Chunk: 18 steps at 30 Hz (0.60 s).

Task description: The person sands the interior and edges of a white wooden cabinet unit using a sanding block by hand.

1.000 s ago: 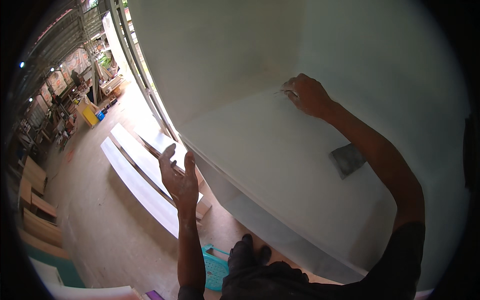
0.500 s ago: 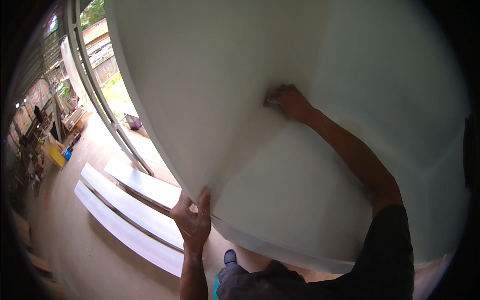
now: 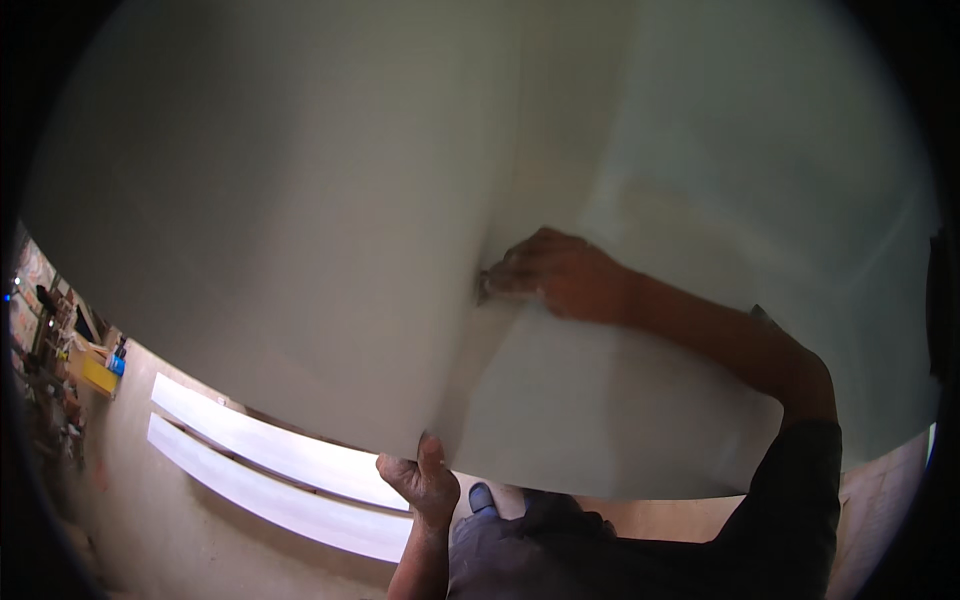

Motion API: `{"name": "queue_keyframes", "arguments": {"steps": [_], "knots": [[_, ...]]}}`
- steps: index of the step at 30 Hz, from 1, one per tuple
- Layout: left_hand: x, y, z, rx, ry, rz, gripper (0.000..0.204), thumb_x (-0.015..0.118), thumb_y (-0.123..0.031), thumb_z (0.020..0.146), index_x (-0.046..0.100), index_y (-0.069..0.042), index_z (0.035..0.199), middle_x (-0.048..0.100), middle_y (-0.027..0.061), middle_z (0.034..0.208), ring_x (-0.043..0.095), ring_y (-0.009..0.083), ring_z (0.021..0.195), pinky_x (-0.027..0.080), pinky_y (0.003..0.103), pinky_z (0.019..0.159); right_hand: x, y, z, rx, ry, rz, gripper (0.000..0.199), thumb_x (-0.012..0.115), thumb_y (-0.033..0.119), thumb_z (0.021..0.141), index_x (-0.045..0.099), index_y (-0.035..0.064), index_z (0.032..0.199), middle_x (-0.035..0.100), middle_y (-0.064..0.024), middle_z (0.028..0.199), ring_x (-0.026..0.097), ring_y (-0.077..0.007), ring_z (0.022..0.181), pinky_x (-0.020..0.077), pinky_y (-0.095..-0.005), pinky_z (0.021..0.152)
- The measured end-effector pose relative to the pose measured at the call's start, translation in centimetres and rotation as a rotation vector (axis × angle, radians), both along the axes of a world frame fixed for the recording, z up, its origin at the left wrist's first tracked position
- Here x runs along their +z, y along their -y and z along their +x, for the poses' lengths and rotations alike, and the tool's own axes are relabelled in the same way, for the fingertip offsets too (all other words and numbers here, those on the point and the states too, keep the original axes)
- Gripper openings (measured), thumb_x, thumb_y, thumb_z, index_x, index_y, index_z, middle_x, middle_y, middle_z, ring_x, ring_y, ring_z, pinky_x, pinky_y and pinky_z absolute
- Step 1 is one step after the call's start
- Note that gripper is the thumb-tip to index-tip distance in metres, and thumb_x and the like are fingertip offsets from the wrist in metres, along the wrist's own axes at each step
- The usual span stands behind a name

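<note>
In front of me is a large white cabinet-like piece (image 3: 340,200) whose pale faces meet in an inner corner. My left hand (image 3: 430,487) grips its near edge, thumb upright against the panel and the other fingers partly hidden behind the edge. Well inside, my right hand (image 3: 562,275) presses close to the inner corner with its fingers bunched together. A small dark piece (image 3: 483,290) shows at those fingertips, too little of it visible to name. My right forearm reaches over the lower white face and casts a shadow there.
Long white boards (image 3: 280,485) lie side by side low down at the left, beyond the panel edge. Farther left are stacked clutter, a yellow item (image 3: 98,375) and a blue container (image 3: 117,360). My shoe (image 3: 481,496) shows on the floor below the edge.
The view has swung so the white panel covers the doorway on the left. My right hand has slid nearer along the inner corner; my left hand still holds the edge.
</note>
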State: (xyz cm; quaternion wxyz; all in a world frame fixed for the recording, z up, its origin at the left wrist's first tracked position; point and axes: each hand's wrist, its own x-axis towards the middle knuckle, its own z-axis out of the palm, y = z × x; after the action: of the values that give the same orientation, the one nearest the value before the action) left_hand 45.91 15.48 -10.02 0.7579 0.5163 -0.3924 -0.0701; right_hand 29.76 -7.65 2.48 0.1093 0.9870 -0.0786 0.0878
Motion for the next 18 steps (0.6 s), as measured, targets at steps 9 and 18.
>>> {"name": "queue_keyframes", "arguments": {"steps": [9,18], "knots": [[-0.4,0.0,-0.1,0.108,0.021,0.026,0.069,0.052,-0.063,0.100,0.051,-0.001,0.070,0.050,-0.0013,0.062,0.045,0.0096,0.059,0.035,0.030,0.054,-0.7,-5.0,0.2,0.187,-0.040,-0.059,0.062,0.074,0.010,0.078,0.062,0.0223,0.137,0.060,0.0057,0.140,0.057,-0.0239,0.120,0.0589,-0.0315,0.091],[-3.3,-1.6,0.4,-0.003,-0.076,0.009,0.072,0.037,-0.059,0.105,0.062,0.007,0.094,0.064,0.0149,0.087,0.058,0.0204,0.085,0.045,0.036,0.072,1.1,-10.0,1.5,0.124,-0.008,-0.184,0.039,0.067,0.013,0.085,0.071,0.0110,0.123,0.068,-0.0048,0.122,0.057,-0.0292,0.115,0.0629,-0.0328,0.073]]}}
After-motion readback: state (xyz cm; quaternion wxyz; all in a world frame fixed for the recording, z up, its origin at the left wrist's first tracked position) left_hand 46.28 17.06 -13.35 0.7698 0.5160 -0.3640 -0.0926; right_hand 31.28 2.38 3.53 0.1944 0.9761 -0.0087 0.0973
